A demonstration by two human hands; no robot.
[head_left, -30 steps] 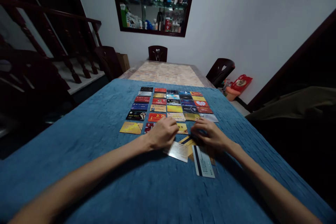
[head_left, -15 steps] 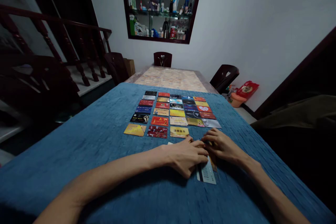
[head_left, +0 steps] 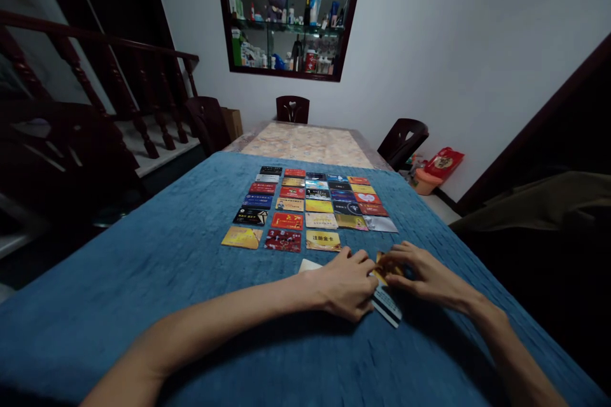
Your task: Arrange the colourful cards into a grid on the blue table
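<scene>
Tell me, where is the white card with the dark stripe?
The white striped card lies on the blue cloth, low right of centre, beneath both hands, left and right.

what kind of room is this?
Most likely a home dining room: a long table under a blue cloth, dark wooden chairs around it, a staircase railing on the left, and a wall niche stocked with bottles and a plush toy.

I am sliding my left hand right onto the loose cards. My right hand is gathering them, uncovering the yellow card.
</scene>
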